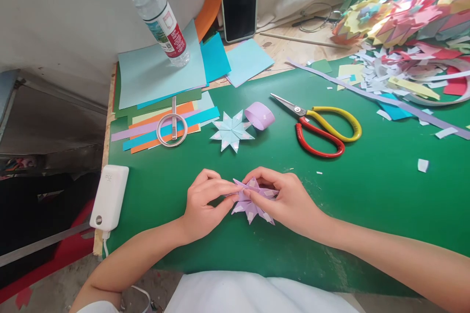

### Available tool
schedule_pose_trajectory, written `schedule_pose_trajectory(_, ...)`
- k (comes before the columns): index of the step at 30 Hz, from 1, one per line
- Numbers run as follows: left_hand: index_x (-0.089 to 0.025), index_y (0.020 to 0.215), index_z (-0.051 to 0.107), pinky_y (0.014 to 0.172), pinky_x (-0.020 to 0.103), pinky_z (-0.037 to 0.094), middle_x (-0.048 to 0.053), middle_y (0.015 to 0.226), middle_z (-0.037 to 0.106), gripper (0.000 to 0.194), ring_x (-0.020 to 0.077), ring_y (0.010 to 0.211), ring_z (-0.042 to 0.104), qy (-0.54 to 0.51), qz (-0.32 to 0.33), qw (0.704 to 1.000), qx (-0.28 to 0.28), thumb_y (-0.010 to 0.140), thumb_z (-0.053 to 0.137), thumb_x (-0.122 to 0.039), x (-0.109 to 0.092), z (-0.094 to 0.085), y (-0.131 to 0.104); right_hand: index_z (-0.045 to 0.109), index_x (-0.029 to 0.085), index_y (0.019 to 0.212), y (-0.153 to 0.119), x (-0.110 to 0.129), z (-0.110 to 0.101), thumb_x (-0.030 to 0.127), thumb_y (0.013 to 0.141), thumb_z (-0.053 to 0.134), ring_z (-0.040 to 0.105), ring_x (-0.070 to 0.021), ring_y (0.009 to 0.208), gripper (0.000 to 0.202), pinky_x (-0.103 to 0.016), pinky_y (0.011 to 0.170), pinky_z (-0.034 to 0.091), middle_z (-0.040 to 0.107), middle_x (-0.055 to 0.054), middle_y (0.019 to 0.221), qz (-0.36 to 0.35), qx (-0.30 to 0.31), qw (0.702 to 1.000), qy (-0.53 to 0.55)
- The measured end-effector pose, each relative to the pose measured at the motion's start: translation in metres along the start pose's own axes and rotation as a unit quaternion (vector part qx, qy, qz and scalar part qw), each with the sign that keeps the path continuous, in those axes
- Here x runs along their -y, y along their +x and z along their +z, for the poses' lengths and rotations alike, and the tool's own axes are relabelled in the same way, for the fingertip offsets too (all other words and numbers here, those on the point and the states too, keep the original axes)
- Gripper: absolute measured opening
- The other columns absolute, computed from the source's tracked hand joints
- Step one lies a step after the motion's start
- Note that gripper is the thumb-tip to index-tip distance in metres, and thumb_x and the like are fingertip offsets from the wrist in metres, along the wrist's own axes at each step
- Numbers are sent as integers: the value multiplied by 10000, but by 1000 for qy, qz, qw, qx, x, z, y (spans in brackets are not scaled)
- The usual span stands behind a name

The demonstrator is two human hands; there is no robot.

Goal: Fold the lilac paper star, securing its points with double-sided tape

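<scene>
A purple folded-paper star (251,209) with small whitish patches on its points is held just above the green mat. My left hand (207,200) pinches its left side between thumb and fingers. On the right side, my right hand (284,198) grips the star, thumb on top and fingers behind. Beyond my hands lies a light blue paper star (232,131) with eight points. Touching or close to its right tip is a purple paper ring (260,116). Scissors (319,127) with one yellow and one red handle rest to the right, their blades slightly apart.
A tape roll (172,130) lies on coloured strips (147,132) at the left. Behind stand a bottle (165,24) on paper sheets and a phone (239,0). A power bank (110,198) sits at the left edge. Paper scraps (385,73) pile at the back right.
</scene>
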State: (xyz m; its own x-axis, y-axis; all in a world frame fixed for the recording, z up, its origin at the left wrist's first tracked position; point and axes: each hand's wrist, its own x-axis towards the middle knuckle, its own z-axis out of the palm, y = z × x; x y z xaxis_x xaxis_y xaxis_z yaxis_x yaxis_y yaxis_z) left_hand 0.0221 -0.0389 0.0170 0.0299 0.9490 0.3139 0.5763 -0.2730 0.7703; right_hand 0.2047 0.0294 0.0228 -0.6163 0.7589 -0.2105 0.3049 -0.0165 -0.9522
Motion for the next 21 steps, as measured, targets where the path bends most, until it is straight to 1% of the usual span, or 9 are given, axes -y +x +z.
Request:
schedule_pose_trajectory(6, -252, 925, 725, 663, 310, 493, 2, 805, 766, 125, 149, 719, 562, 10, -9, 1000, 6, 837, 682, -174, -1, 0, 0, 635, 205, 826, 0, 0, 0, 303, 845, 595, 496, -68, 503, 107, -196, 462, 353, 663, 36, 657, -3, 0, 1000, -8)
schedule_pose_trajectory(11, -252, 933, 720, 663, 305, 489, -5, 806, 764, 140, 143, 713, 563, 19, 7, 1000, 4, 837, 683, -158, 0, 0, 0, 632, 207, 826, 0, 0, 0, 304, 850, 589, 494, -68, 494, 109, -195, 453, 352, 665, 33, 663, 1, 3, 1000, -7)
schedule_pose_trajectory(21, -258, 942, 716, 667, 301, 489, -12, 814, 764, 157, 140, 716, 555, 35, 14, 999, 12, 841, 674, -145, 2, 0, 0, 628, 205, 807, -1, -1, -1, 303, 846, 594, 470, -67, 490, 112, -197, 450, 338, 644, 39, 638, 0, 5, 1000, -6)
